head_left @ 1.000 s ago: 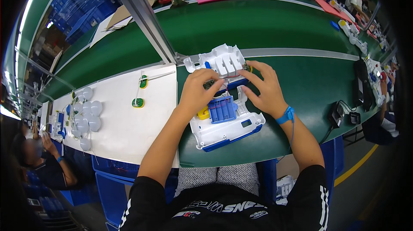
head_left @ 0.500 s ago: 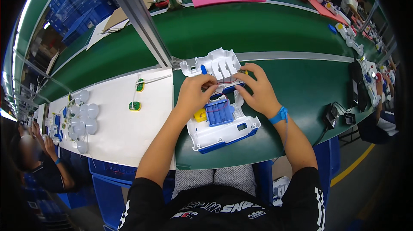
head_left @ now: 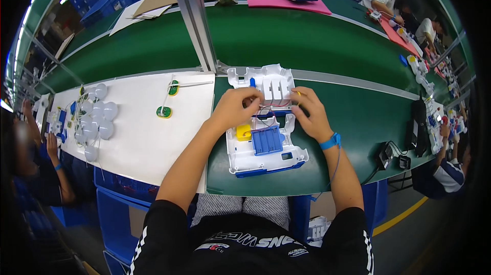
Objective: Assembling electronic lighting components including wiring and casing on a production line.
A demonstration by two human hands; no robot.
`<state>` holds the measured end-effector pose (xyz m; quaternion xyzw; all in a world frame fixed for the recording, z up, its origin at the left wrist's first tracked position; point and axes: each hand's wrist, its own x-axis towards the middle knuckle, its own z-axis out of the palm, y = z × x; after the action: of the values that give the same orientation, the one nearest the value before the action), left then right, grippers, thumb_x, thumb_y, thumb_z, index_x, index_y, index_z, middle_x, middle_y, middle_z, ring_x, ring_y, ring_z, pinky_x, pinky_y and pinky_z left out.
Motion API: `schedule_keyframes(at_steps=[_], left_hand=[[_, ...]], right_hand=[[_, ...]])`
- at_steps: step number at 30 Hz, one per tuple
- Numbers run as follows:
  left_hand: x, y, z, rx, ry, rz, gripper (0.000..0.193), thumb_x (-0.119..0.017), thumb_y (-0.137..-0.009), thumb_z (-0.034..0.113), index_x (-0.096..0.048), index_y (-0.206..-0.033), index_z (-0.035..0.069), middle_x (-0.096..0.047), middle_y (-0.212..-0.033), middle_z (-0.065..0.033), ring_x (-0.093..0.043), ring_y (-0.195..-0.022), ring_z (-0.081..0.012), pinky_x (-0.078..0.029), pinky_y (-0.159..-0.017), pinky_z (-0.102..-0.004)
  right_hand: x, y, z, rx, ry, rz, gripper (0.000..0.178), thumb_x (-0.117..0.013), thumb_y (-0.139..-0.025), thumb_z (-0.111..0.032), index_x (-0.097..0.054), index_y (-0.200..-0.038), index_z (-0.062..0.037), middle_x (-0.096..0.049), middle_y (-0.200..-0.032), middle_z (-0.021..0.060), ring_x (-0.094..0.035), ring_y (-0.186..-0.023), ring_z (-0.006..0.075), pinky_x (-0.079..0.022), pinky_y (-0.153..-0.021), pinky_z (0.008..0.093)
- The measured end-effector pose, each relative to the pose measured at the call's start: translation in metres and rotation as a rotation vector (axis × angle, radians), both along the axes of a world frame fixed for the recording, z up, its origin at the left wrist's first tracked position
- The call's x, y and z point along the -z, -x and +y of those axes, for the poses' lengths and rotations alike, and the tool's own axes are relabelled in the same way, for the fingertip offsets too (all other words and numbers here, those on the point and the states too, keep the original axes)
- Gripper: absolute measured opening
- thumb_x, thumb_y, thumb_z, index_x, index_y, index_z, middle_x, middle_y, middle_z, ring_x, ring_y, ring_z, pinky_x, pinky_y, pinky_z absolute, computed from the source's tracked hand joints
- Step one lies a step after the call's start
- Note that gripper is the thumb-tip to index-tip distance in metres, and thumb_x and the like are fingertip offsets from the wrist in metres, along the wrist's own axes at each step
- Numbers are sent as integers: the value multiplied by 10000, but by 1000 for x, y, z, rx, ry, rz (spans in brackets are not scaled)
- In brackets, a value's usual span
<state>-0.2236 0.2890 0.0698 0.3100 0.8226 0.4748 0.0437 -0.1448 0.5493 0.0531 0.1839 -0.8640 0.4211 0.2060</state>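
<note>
Two halves of a white plastic housing with blue trim lie in front of me. The far half [head_left: 282, 91] has white ribbed compartments; the near half [head_left: 243, 160] carries a blue battery box [head_left: 267, 140] and a yellow block [head_left: 243, 132]. Thin red and dark wires [head_left: 276, 105] run between the halves. My left hand [head_left: 238, 107] is over the far half's left side, thumb and fingers closed in a pinch at the wires. Beside the far half's right edge, my right hand [head_left: 312, 116] has thumb and fingers apart, fingertips near a small yellow piece.
On the white sheet [head_left: 138, 126] at left lie two green-and-yellow parts and several white globes [head_left: 105, 114]. A metal post [head_left: 197, 24] rises behind the bench. Black adapters [head_left: 384, 157] with cords lie at right. Co-workers sit on both sides and across the green belt [head_left: 281, 39].
My right hand has drawn back slightly to the right, off the wires. The left stays pinched at the wires. My view has shifted a little.
</note>
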Motion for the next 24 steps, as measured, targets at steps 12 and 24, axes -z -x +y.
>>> schedule_keyframes(at_steps=[12, 24], left_hand=[[0, 2, 4, -6, 73, 140, 247, -685, -949, 249, -782, -1169, 194, -738, -899, -73, -662, -725, -222, -533, -690, -327], [7, 1, -1, 20, -240, 209, 222, -698, -912, 208, -733, -1073, 60, -682, -949, -136, -675, -803, -285, -541, -714, -378]], right_hand=[[-3, 6, 2, 126, 246, -47, 177, -762, -870, -36, -756, -1042, 5, -740, -1089, 140, -693, -1030, 239, -526, -913, 318], [35, 9, 14, 74, 362, -29, 188, -674, -931, -28, -697, -1114, 10, -669, -1172, 127, -624, -1122, 233, -477, -1001, 337]])
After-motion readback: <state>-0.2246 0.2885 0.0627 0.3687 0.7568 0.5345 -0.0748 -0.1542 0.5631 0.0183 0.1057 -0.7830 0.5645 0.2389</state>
